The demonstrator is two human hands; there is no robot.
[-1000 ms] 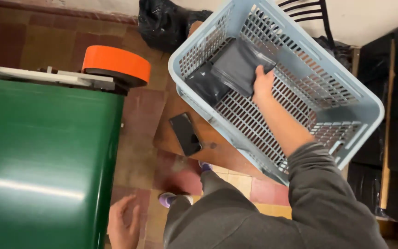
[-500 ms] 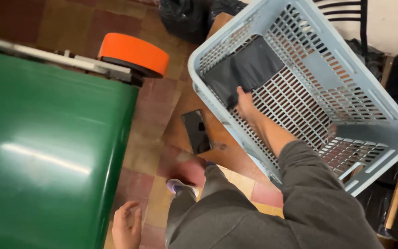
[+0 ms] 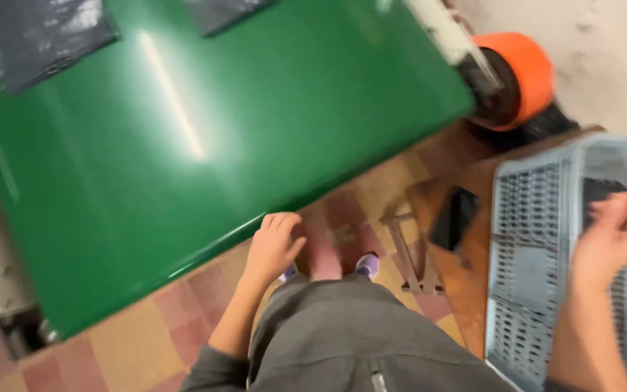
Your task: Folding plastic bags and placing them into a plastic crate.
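**Q:** Basket on the right, the pale blue slatted laundry kind, where's it sitting and what's the right hand doing in there?

**A:** It's parked on a brown wooden stool at the right edge of the shot, near the person's legs. Right hand is over the basket's inside with fingers curled in, pinching at a dark flat piece lying in it. Pretty blurry though, so I honestly can't tell if it has a real grip or is only touching it.

**Q:** And the left hand?

**A:** Loose, holding nothing, fingers relaxed and together, hanging just beside the near edge of the big green conveyor belt. Can't say whether it touches the edge.

**Q:** Anything else around?

**A:** Orange roller at the far right end of the belt, two dark flat packets riding on the belt's far side, a black phone-like slab lying on the stool just left of the basket, and a reddish tiled floor underneath.
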